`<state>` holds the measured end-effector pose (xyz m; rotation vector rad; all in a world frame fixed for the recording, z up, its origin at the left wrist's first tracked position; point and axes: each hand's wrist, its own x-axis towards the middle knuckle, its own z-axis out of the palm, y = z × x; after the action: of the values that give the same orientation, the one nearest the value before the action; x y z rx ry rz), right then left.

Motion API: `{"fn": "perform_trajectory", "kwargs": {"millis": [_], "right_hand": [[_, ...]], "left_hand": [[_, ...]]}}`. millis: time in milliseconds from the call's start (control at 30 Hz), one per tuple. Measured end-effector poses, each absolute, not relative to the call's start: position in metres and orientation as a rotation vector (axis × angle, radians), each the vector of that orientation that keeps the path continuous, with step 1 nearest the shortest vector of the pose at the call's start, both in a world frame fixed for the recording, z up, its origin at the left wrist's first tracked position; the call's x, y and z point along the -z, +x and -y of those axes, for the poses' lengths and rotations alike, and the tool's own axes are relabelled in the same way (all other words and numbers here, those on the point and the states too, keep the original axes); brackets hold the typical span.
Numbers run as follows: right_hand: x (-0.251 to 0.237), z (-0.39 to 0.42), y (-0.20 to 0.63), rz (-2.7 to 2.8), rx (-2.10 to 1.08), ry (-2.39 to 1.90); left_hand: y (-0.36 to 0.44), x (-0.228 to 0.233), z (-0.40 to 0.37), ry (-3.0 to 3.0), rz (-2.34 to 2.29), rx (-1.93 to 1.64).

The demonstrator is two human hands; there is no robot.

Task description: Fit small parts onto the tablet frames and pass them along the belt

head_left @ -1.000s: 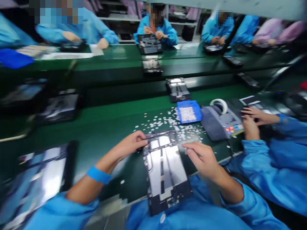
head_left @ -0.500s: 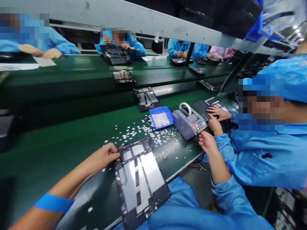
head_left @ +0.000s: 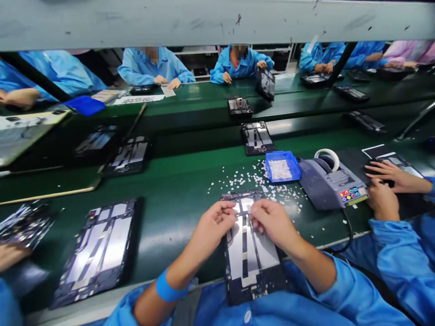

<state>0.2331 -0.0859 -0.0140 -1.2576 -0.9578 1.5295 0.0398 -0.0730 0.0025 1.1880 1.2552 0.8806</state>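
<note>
A dark tablet frame with shiny metal plates (head_left: 249, 258) lies on the green bench in front of me, its near end hanging over my lap. My left hand (head_left: 215, 223) and my right hand (head_left: 272, 222) both rest on its upper half, fingertips pinched close together near the middle of the frame. Something small may sit between the fingers, but I cannot make it out. Small white bits (head_left: 251, 179) lie scattered just beyond the frame, next to a blue tray (head_left: 282, 166) filled with them.
A grey tape dispenser (head_left: 331, 183) stands right of the tray; a neighbour's hands (head_left: 390, 179) work beside it. Another tablet frame (head_left: 98, 251) lies at my left. More frames (head_left: 257, 137) ride the green conveyor, and people in blue coats sit across it.
My right hand has come back from the tape dispenser to the frame's top, beside my left hand. My view has swung left, and the left frame is in sight again.
</note>
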Motion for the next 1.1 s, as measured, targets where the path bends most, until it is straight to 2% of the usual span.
{"fn": "perform_trajectory", "kwargs": {"millis": [167, 533, 600, 767, 833, 933, 1100], "right_hand": [[0.017, 0.064, 0.189, 1.171, -1.574, -1.201], [0.039, 0.056, 0.188, 1.377, -1.46, -1.268], [0.039, 0.052, 0.195, 1.571, -1.289, -1.269], [0.042, 0.03, 0.227, 2.243, -0.407, -1.118], [0.044, 0.021, 0.235, 2.473, -0.184, -1.021], [0.044, 0.013, 0.24, 2.666, 0.003, -0.923], [0.042, 0.009, 0.242, 2.794, 0.104, -0.833]], "left_hand": [[0.036, 0.015, 0.07, 0.976, -1.24, -1.085], [0.024, 0.027, 0.062, 1.06, -1.237, -0.965], [0.019, 0.028, 0.061, 1.117, -1.291, -0.983], [-0.001, 0.025, 0.061, 1.517, -1.449, -0.958], [-0.005, 0.024, 0.063, 1.832, -1.428, -0.882], [-0.003, 0.027, 0.063, 2.232, -1.342, -0.738], [0.003, 0.033, 0.063, 2.525, -1.378, -0.516]]}}
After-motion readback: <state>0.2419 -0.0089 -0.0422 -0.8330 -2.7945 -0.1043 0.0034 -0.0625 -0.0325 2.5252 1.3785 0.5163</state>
